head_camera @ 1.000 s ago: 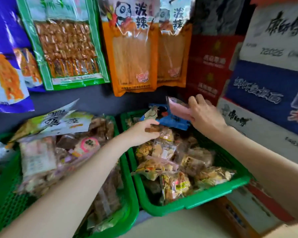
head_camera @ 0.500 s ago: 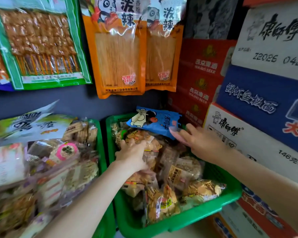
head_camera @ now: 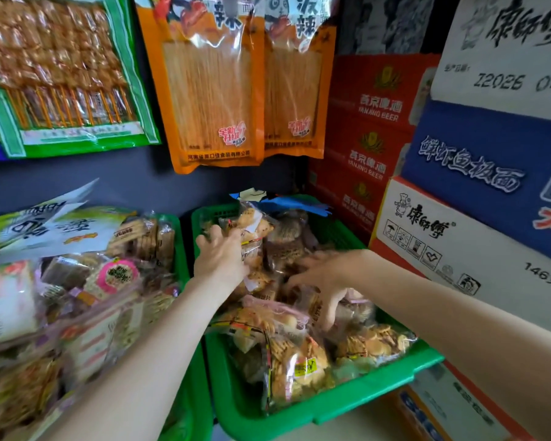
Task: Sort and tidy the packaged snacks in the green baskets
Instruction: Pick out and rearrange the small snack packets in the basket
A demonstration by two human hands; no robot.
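The right green basket (head_camera: 331, 412) is heaped with clear packets of biscuits and crackers. My left hand (head_camera: 220, 256) reaches into its back left part, fingers curled over a clear biscuit packet (head_camera: 255, 222). My right hand (head_camera: 323, 280) is blurred over the middle of the heap, its fingers spread and pointing down onto the packets, gripping nothing that I can see. A blue packet (head_camera: 288, 203) lies at the basket's far end. The left green basket (head_camera: 181, 240) holds larger bags of mixed snacks (head_camera: 86, 291).
Stacked cardboard cartons (head_camera: 477, 237) close off the right side, right beside the basket. Orange snack bags (head_camera: 210, 90) and a green-edged bag (head_camera: 61, 74) hang on the dark wall above. A carton (head_camera: 452, 409) sits under the right basket's front corner.
My right hand let go of the blue packet at the back and came down onto the middle of the heap. My left hand moved further back in the right basket. The camera moved closer.
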